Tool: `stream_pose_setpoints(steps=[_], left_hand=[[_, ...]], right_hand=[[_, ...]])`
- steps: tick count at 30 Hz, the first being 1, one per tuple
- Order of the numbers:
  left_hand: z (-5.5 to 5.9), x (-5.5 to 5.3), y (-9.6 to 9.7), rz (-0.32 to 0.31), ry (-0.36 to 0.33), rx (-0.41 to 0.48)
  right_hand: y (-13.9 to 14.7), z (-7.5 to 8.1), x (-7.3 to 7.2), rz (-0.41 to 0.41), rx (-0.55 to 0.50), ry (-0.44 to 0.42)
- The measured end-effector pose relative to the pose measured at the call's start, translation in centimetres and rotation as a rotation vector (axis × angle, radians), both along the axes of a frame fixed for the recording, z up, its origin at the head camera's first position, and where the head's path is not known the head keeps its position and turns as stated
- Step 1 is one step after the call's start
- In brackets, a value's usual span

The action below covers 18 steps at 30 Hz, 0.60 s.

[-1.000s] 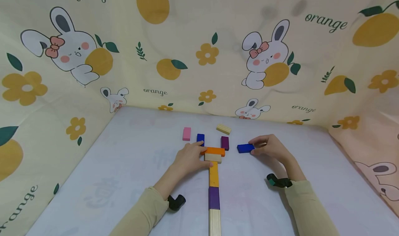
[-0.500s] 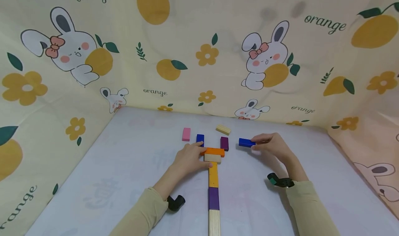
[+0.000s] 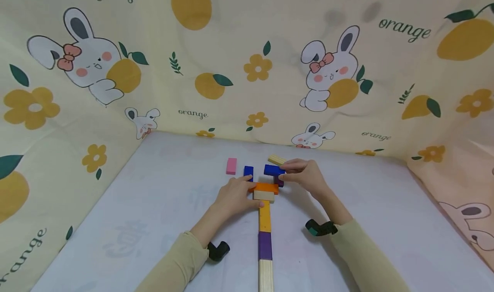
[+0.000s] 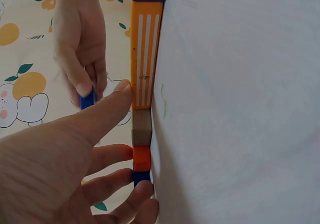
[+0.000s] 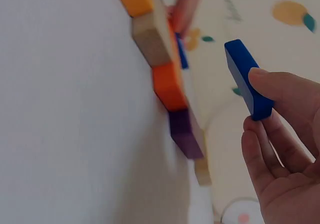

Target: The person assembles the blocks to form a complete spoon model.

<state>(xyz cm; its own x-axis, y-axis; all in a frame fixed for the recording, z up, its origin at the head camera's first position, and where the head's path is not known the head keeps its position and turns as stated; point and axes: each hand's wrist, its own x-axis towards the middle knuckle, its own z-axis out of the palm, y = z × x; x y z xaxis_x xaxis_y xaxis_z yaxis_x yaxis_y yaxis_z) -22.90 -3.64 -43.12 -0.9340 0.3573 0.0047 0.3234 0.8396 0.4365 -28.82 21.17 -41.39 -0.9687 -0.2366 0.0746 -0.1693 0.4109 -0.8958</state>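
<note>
My right hand [image 3: 308,178] pinches a blue wooden block [image 3: 273,170] between thumb and fingers, above the dark purple block [image 3: 278,181]. The right wrist view shows this block raised off the table. Touching the side of a row of blocks, my left hand [image 3: 233,193] has its thumb by the yellow block [image 3: 264,217] and fingertips at the orange block [image 3: 267,188] and a second blue block [image 3: 248,172]. A beige block [image 3: 264,196] sits between the orange and yellow ones. Part of the dark purple block is hidden behind the held block and right hand.
Nearer the front, a violet block [image 3: 265,245] and a pale wood block [image 3: 266,275] continue the row. Farther back lie a pink block [image 3: 231,166] and a light wood block [image 3: 276,159]. A printed cloth wall [image 3: 220,47] rises behind the white table surface [image 3: 146,189].
The right hand has carried the blue block leftward from the right side, over the dark purple block. My left hand stays at the row.
</note>
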Motion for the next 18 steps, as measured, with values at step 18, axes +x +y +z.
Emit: stream_pose_setpoints(steps=[18], left_hand=[[-0.1,-0.1,-0.1,-0.026,0.028,-0.001]], right_hand=[[-2.1,-2.0,-2.0,0.063,0.186,0.010]])
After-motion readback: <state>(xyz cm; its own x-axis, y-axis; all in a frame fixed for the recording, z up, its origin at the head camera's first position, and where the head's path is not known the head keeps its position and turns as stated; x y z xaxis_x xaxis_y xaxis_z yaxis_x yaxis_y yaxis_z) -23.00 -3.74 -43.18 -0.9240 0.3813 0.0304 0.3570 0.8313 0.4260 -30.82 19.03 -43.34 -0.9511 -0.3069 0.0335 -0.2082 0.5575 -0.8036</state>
